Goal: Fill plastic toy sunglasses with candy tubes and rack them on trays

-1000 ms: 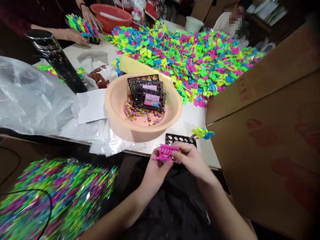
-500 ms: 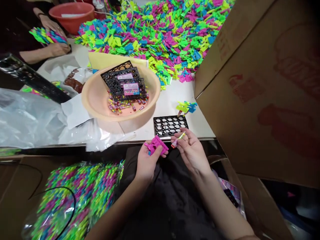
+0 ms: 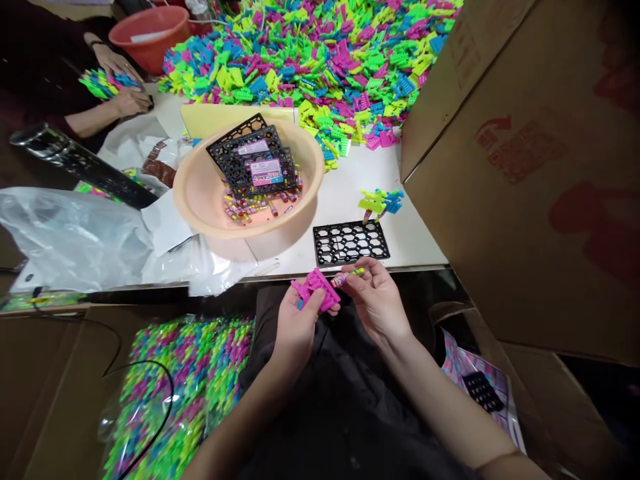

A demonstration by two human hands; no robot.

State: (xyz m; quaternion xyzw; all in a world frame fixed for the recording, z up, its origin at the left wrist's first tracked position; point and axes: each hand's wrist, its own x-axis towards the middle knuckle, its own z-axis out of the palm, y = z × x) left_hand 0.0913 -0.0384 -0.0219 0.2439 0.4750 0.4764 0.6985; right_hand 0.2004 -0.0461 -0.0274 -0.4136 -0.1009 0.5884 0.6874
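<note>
My left hand (image 3: 296, 323) is closed round a pink plastic toy piece (image 3: 315, 290), held just below the table edge over my lap. My right hand (image 3: 377, 300) pinches a small candy tube (image 3: 347, 275) with its tip touching the pink piece. Just beyond my hands a black honeycomb grid (image 3: 351, 241) lies flat on the white table (image 3: 415, 233). Left of it stands a beige basin (image 3: 200, 193) with several candy tubes (image 3: 255, 205) and black grids with labels (image 3: 250, 157) inside.
A large cardboard box (image 3: 530, 167) walls off the right. A heap of coloured plastic pieces (image 3: 320, 60) covers the far table. Another person's hands (image 3: 127, 100) hold a stack at the far left, near a red basin (image 3: 150, 30). Clear plastic bags (image 3: 75, 233) lie left; a bag of pieces (image 3: 170, 393) sits below.
My right hand has brought the candy tube from apart to touching the pink piece in my left hand. The view has dropped and shifted slightly since a second ago.
</note>
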